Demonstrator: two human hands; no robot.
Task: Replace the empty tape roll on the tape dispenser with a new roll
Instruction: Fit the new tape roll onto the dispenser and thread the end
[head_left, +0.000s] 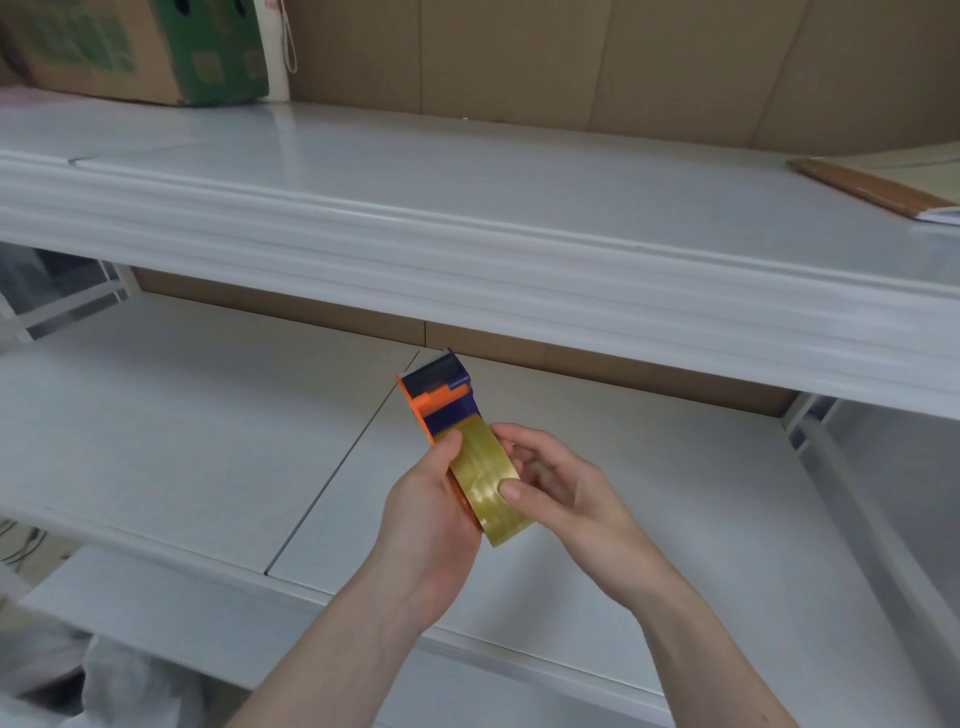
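An orange and purple tape dispenser with a dark front end is held in the air above the lower white shelf, its front pointing away from me. A yellowish tape roll sits in the dispenser's rear part. My left hand grips the dispenser's orange side from the left, thumb at the roll's upper edge. On the roll itself rests my right hand, thumb pressed on its outer face and fingers behind it. The roll's core is hidden.
The upper white shelf juts out above the hands. A green-printed cardboard box stands at its far left and a brown flat packet lies at its right. Brown cardboard lines the back. Plastic wrapping lies at the bottom left.
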